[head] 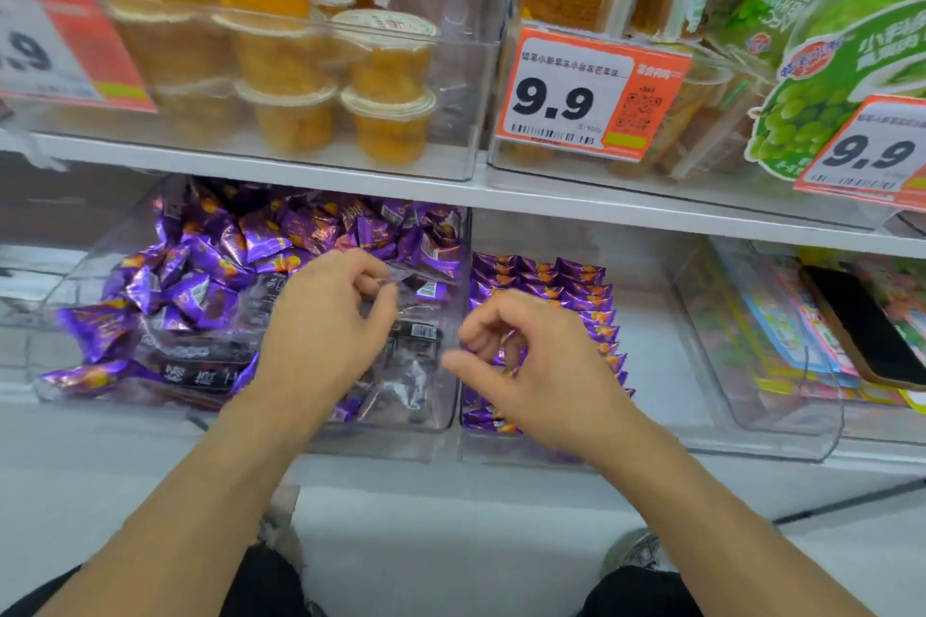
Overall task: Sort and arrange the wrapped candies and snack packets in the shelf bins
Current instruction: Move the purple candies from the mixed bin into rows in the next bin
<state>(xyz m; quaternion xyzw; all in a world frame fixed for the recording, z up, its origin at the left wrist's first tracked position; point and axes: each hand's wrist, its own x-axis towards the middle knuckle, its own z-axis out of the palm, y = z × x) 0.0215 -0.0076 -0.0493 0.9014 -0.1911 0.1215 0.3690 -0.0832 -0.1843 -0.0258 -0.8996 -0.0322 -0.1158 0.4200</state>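
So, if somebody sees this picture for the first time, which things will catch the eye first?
Probably the purple wrapped candies, heaped loosely in the clear bin on the lower shelf, left of centre. Both hands work there: the left hand pinches a clear plastic wrapper over the heap, the right hand curls beside it. Above, the orange 9.9 price tag stands out.

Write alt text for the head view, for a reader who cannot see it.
Two bare hands reach into clear shelf bins of purple wrapped candies: the left hand pinches a transparent wrapper over a jumbled bin, the right hand hovers with loosely curled fingers above a bin with a neat row of candies. Above are orange jelly cups and 9.9 price tags.
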